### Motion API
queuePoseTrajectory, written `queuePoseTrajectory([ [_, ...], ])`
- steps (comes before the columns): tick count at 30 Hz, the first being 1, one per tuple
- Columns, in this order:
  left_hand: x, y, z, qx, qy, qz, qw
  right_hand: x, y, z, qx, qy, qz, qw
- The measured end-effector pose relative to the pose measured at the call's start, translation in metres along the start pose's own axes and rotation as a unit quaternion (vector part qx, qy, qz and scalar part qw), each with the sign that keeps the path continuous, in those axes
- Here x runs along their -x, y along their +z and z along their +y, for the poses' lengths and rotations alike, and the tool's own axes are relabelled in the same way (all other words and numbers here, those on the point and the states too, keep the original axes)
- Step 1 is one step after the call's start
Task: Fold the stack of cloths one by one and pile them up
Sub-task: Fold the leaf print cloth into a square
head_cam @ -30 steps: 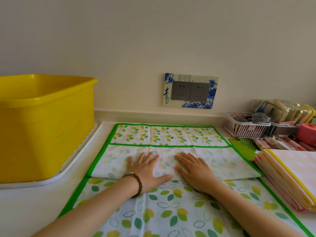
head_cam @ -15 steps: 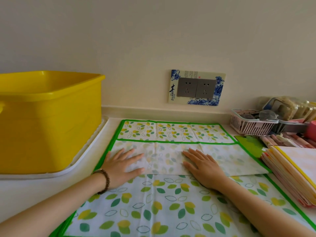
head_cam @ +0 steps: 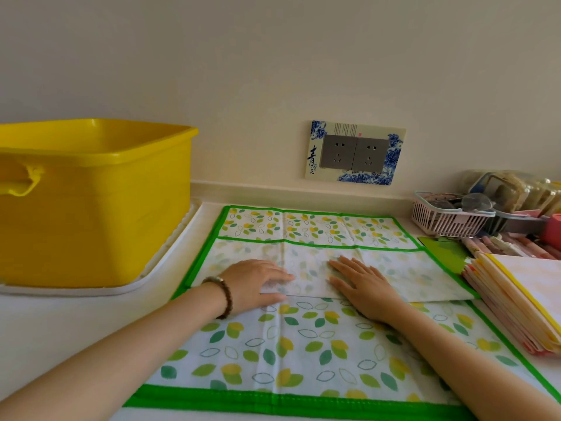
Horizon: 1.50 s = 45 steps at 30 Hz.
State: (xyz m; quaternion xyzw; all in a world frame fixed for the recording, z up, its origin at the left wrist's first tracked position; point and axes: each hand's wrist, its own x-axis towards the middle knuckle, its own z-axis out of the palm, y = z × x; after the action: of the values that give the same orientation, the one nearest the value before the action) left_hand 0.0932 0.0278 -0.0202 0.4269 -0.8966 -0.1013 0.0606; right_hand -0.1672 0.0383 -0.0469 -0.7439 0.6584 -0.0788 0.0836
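The tub (head_cam: 91, 208) runs off at 9 o'clock, the stack (head_cam: 516, 299) at 4. The basket (head_cam: 449, 223) holds blurred things, perhaps lenses.

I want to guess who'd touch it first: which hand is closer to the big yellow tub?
Left. The left hand lies flat on the cloth, toward the yellow tub; the right hand lies flat beside it, farther from the tub.
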Motion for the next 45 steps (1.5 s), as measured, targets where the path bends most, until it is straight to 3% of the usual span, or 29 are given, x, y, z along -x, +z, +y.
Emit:
queuePoseTrajectory([
  [7, -0.003, -0.002, 0.004, -0.149, 0.045, -0.026, 0.987, 0.019, -0.016, 0.005, -0.11, -0.06, -0.021, 0.992],
  [13, -0.014, 0.004, 0.01, -0.203, 0.03, 0.036, 0.978, 0.042, -0.022, 0.021, -0.053, -0.084, -0.048, 0.994],
  [17, -0.011, -0.003, 0.01, -0.111, -0.017, 0.073, 0.991, 0.052, -0.028, 0.034, -0.077, -0.073, -0.022, 0.994],
  [21, -0.004, -0.011, 0.007, -0.026, -0.004, 0.071, 0.997, 0.061, -0.042, 0.042, -0.089, -0.038, -0.014, 0.995],
  [29, 0.011, -0.05, 0.014, 0.18, -0.02, -0.094, 0.979, 0.082, -0.093, 0.033, -0.116, -0.027, -0.132, 0.984],
  [34, 0.02, -0.08, 0.026, 0.182, -0.051, -0.184, 0.965, 0.089, -0.126, 0.025, -0.181, -0.064, -0.183, 0.964],
  [36, 0.02, -0.09, 0.03, 0.188, -0.069, -0.145, 0.969, 0.082, -0.135, 0.027, -0.207, -0.061, -0.149, 0.965],
  [38, 0.017, -0.094, 0.033, 0.14, -0.059, -0.029, 0.988, 0.071, -0.141, 0.029, -0.233, -0.051, -0.106, 0.965],
  [41, 0.014, -0.086, 0.045, -0.095, -0.016, 0.131, 0.987, 0.051, -0.138, 0.033, -0.182, -0.048, -0.046, 0.981],
  [43, 0.013, -0.071, 0.057, -0.082, 0.032, 0.136, 0.987, 0.038, -0.131, 0.036, -0.143, -0.05, -0.012, 0.988],
  [45, 0.011, -0.056, 0.065, -0.047, 0.036, 0.093, 0.994, 0.027, -0.124, 0.039, -0.131, -0.049, 0.006, 0.99],
])
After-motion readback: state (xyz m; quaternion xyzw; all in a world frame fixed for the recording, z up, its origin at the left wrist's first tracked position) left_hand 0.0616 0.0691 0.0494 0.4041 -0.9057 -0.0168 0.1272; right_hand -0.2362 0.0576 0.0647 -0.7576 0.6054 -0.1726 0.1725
